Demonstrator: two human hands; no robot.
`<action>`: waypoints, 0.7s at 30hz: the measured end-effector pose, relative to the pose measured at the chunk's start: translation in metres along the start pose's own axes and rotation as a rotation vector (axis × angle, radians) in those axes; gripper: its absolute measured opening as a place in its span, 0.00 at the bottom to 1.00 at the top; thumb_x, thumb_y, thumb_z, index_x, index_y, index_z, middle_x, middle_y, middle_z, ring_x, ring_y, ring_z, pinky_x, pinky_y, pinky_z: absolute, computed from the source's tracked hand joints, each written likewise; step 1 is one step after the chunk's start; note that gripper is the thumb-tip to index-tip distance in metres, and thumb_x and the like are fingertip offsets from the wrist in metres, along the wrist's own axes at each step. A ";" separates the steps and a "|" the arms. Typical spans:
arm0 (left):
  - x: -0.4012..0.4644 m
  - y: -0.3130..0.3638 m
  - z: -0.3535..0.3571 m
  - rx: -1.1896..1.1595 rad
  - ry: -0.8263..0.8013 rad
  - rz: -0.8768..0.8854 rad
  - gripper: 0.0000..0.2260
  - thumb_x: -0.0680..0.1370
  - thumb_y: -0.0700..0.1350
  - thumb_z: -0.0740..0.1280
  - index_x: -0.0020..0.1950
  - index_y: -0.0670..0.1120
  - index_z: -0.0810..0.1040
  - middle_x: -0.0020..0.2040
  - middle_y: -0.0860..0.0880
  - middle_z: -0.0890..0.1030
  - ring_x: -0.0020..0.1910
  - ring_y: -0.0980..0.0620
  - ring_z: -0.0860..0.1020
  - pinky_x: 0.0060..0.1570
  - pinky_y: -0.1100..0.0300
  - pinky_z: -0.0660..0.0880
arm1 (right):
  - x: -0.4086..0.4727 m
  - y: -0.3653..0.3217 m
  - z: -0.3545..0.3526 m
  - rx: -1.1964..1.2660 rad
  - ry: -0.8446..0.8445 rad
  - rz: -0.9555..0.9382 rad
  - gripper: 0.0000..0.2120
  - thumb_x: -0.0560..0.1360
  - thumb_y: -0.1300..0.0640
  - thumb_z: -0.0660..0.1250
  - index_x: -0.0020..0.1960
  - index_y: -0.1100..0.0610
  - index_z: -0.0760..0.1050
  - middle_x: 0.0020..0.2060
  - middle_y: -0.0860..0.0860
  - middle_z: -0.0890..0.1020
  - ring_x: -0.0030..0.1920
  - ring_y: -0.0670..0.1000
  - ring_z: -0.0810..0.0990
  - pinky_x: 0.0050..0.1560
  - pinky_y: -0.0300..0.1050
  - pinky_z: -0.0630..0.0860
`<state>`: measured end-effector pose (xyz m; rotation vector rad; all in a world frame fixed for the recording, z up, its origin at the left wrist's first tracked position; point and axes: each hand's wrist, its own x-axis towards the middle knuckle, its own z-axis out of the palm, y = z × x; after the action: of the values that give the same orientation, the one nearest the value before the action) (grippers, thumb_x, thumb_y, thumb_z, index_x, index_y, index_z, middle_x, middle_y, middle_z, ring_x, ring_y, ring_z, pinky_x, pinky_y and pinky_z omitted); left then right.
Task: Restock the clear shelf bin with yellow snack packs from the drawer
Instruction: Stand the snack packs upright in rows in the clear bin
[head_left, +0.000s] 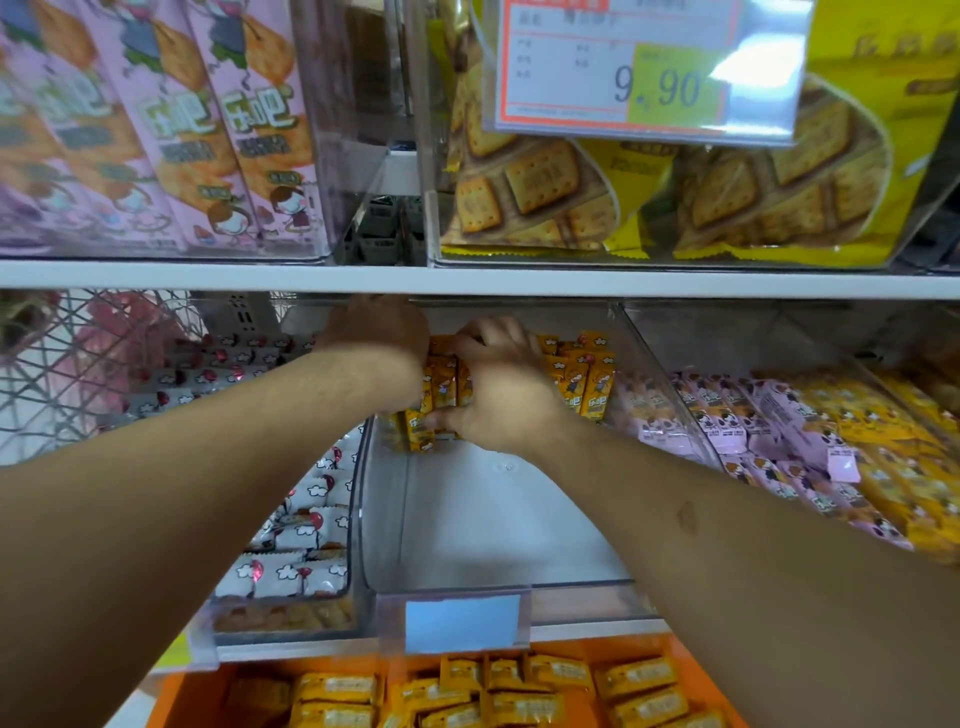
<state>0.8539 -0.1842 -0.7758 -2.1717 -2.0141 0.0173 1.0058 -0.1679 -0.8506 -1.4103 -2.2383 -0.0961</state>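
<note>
Both hands, left (382, 338) and right (498, 384), are gripping a clump of yellow packs (441, 387) at the back of the clear bin (467, 525), whose front is lying bare. Packs seem light, crinkly, slippery; squeezing their sides suits. More are filling the drawer (171, 696) below the bin.

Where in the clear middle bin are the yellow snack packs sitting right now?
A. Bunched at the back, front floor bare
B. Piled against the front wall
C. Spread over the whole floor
A: the yellow snack packs stand at the back of the clear bin, between the left hand and right hand, and its front floor shows bare.
</note>
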 end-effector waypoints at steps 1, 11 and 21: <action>-0.004 -0.001 -0.003 -0.005 -0.018 0.010 0.16 0.69 0.48 0.76 0.57 0.53 0.83 0.58 0.49 0.79 0.58 0.44 0.79 0.56 0.50 0.78 | -0.002 0.000 -0.004 0.023 -0.013 0.009 0.40 0.61 0.31 0.79 0.67 0.46 0.77 0.63 0.48 0.74 0.67 0.54 0.68 0.67 0.50 0.66; -0.093 -0.016 -0.025 -0.303 0.040 0.055 0.22 0.71 0.58 0.61 0.63 0.59 0.80 0.60 0.50 0.82 0.58 0.41 0.79 0.59 0.47 0.78 | -0.087 -0.017 -0.095 0.232 -0.129 0.120 0.35 0.68 0.35 0.78 0.69 0.47 0.73 0.66 0.46 0.72 0.69 0.51 0.66 0.70 0.50 0.66; -0.284 0.015 -0.003 -0.765 0.292 0.130 0.11 0.75 0.42 0.72 0.56 0.52 0.82 0.55 0.55 0.79 0.58 0.53 0.74 0.61 0.58 0.70 | -0.267 -0.061 -0.139 0.464 -0.114 0.168 0.17 0.71 0.43 0.75 0.56 0.47 0.76 0.52 0.40 0.74 0.55 0.41 0.74 0.56 0.31 0.67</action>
<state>0.8461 -0.4668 -0.8066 -2.4914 -1.8835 -1.1523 1.0966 -0.4607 -0.8332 -1.3560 -2.0387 0.5374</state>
